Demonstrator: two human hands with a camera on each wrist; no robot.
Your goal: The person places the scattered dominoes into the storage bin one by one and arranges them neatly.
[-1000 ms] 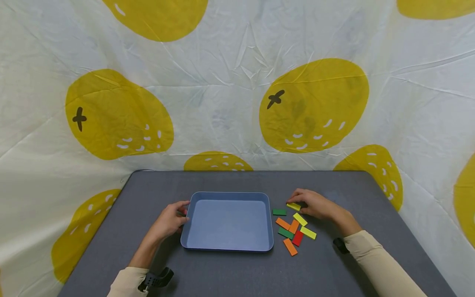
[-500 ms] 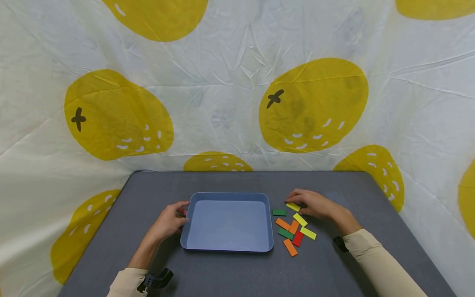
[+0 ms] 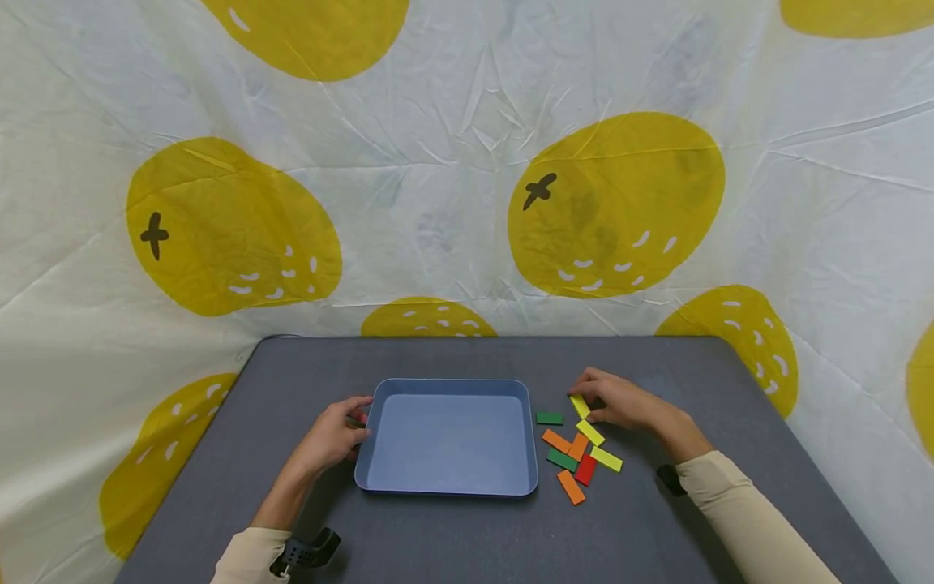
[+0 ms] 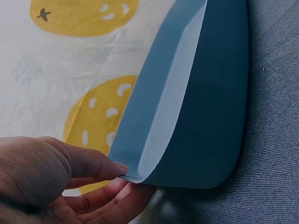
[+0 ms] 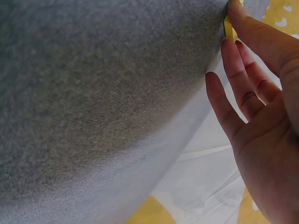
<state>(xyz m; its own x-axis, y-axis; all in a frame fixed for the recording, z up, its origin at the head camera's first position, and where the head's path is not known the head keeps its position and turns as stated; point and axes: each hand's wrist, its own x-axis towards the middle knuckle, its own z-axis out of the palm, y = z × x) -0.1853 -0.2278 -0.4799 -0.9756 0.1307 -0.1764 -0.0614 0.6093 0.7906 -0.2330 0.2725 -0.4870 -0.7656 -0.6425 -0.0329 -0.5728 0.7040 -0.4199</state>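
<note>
A shallow blue tray [image 3: 447, 438] lies on the dark grey table. At its left edge my left hand [image 3: 330, 435] pinches the rim; in the left wrist view the thumb [image 4: 110, 168] is over the rim and the other fingers are outside the wall. To the right of the tray, my right hand [image 3: 620, 401] holds a small flat yellow block [image 3: 580, 406] by its ends, between thumb and fingers. The right wrist view shows only part of that yellow block [image 5: 230, 29]. Just below it on the table lies another yellow block [image 3: 590, 431].
Between tray and right forearm lie several more flat blocks: green [image 3: 550, 418], orange [image 3: 571, 487], red [image 3: 586, 470] and yellow [image 3: 606, 459]. Some touch each other. A white cloth [image 3: 430, 203] with yellow fruit prints hangs behind the table [image 3: 452, 535].
The yellow block in my right hand has turned from lying nearly crosswise to a steeper slant, and the hand's fingertips have shifted slightly up and right. My left hand and the tray stay put.
</note>
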